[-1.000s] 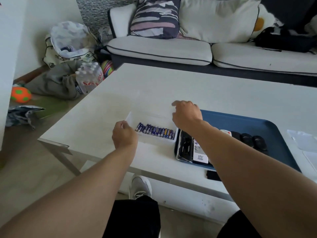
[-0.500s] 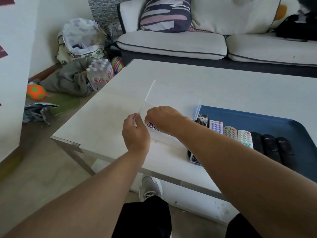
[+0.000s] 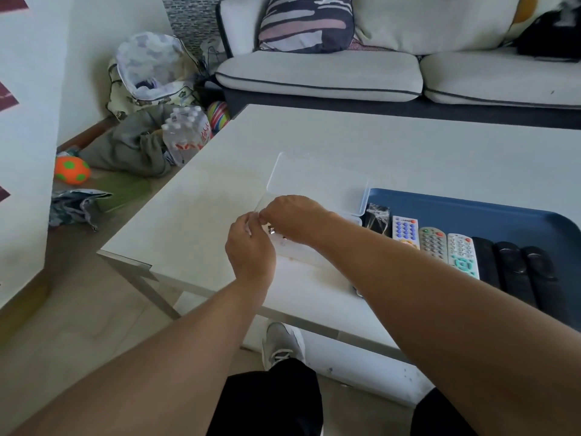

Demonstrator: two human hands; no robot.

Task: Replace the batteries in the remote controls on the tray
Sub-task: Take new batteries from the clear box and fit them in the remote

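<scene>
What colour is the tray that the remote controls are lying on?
Dark blue. The tray shows best in the head view, the only one here.

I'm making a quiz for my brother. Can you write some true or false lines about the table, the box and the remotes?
1. The box lid is up. True.
2. The remotes lie on a red tray. False: the tray is blue.
3. Both hands are at the box's near left corner. True: the left hand and right hand meet there.
4. A cup stands on the table. False: no cup shows.
5. The ball is on the sofa. False: it is on the floor.
</scene>
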